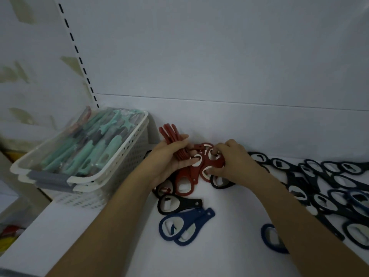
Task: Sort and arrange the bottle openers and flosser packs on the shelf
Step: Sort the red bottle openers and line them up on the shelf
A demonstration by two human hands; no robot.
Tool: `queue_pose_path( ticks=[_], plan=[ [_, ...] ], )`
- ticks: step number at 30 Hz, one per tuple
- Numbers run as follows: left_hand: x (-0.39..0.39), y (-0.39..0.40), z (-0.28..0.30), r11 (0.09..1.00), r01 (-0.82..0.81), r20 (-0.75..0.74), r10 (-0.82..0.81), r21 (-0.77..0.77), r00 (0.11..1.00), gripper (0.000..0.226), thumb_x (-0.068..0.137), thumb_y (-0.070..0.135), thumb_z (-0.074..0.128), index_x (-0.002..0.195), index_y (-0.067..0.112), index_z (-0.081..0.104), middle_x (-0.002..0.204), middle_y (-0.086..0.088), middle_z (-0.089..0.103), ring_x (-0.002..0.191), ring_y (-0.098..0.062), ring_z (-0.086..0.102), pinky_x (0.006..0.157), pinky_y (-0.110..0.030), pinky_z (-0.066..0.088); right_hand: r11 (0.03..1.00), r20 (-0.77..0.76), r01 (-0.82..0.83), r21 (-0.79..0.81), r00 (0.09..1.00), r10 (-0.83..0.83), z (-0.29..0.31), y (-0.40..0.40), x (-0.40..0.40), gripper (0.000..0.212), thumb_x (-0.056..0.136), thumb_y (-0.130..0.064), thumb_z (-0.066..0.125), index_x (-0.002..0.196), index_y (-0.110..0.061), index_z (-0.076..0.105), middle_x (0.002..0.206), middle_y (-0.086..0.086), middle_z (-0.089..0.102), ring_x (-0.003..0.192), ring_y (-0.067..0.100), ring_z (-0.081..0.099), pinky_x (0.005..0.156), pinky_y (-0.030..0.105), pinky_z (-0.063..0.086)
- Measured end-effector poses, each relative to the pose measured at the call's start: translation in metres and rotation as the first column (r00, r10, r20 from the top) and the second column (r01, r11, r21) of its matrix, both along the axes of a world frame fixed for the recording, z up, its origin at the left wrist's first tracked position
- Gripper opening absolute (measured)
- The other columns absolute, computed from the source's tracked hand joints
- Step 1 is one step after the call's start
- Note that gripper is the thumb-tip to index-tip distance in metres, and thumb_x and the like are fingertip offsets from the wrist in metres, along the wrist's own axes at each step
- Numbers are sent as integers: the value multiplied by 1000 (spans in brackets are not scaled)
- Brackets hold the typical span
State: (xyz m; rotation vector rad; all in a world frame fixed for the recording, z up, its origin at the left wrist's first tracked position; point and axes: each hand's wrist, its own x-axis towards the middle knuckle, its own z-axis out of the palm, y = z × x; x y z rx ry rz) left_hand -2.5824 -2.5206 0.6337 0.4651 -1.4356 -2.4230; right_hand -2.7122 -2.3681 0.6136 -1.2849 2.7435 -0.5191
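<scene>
Both hands are in the middle of the shelf, right beside the white basket. The left hand grips a bundle of red bottle openers, fingers curled round the middle of the bundle, handles fanning up past the thumb toward the back wall. The right hand, a little further from the basket, pinches another red opener that lies on the shelf, its fingertips bent down on the ring end.

In the basket itself: the flosser packs, mint-green and grey, stacked lengthwise in clear wrapping, filling it nearly to the rim.

Just in front of the hands, near the basket's front corner, a black opener lies flat, and two blue openers overlap below it. Well away from the basket, far on the other side of the right arm, a loose heap of dark openers sprawls across the shelf, rings and handles tangled over each other. One more blue opener peeks out beneath the right forearm.
</scene>
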Motion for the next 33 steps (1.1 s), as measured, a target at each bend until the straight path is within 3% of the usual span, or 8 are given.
queue_pose_path(
  ticks=[3, 6, 11, 20, 23, 26, 29, 33],
  plan=[
    [-1, 2, -2, 999, 31, 18, -30, -36, 999, 27, 97, 13, 56, 123, 6, 58, 90, -10, 67, 84, -22, 67, 65, -36, 59, 995, 146, 75, -63, 987, -65, 1, 3, -6, 74, 65, -45, 84, 126, -21, 50, 116, 3, 50, 106, 20, 52, 91, 30, 45],
    [-3, 2, -6, 998, 37, 37, -35, -54, 999, 26, 98, 19, 55, 120, 7, 60, 91, -9, 65, 83, -21, 66, 66, -38, 59, 961, 274, 158, -228, 957, -93, 4, 8, -9, 47, 69, -30, 85, 108, -21, 61, 91, -8, 65, 85, 9, 61, 77, 24, 46],
    [-3, 5, 0, 995, 98, 91, -95, -35, 991, 36, 99, 34, 50, 111, 3, 62, 87, -12, 68, 80, -24, 70, 68, -39, 61, 856, 185, 112, -505, 983, -19, 30, 22, -17, 5, 83, -18, 72, 86, -22, 74, 81, -7, 72, 72, 1, 63, 69, 6, 46],
    [12, 14, 5, 865, 492, 297, -445, -103, 845, 58, 90, 51, 48, 131, 10, 55, 119, -24, 68, 108, -37, 67, 67, -35, 62, 656, 349, 9, -755, 852, 390, 48, 20, 8, 6, 82, -7, 73, 87, -9, 73, 84, 12, 72, 78, 26, 68, 73, 30, 57],
    [12, 18, 3, 839, 536, 300, -489, -97, 819, 63, 91, 51, 49, 132, 4, 53, 114, -24, 69, 104, -35, 70, 60, -29, 60, 680, 341, -16, -733, 856, 388, 39, 14, 12, 9, 82, -7, 73, 89, -13, 73, 91, 5, 73, 87, 20, 69, 83, 34, 57],
    [12, 18, -1, 850, 506, 268, -459, -144, 847, 45, 91, 37, 60, 123, 6, 63, 95, -11, 70, 82, -20, 68, 52, -21, 53, 670, 275, -95, -736, 862, 425, 27, 8, 13, 22, 89, -6, 65, 105, -20, 70, 122, -10, 65, 107, 9, 64, 91, 27, 54],
    [12, 17, 0, 892, 412, 262, -358, -187, 896, 22, 86, 27, 68, 103, 12, 68, 86, -6, 64, 76, -14, 63, 55, -23, 52, 737, 17, -141, -661, 979, 203, 16, 7, 3, 20, 94, -17, 60, 111, -25, 66, 117, -14, 60, 101, 1, 59, 82, 18, 48],
    [9, 13, 0, 971, 178, 201, -144, -162, 969, 14, 87, 14, 69, 100, 10, 67, 97, -10, 73, 88, -20, 72, 62, -31, 59, 956, -108, 55, -289, 990, -90, -13, 5, -7, 50, 84, -55, 61, 120, -20, 61, 113, 0, 60, 101, 19, 54, 89, 36, 45]
  ],
)
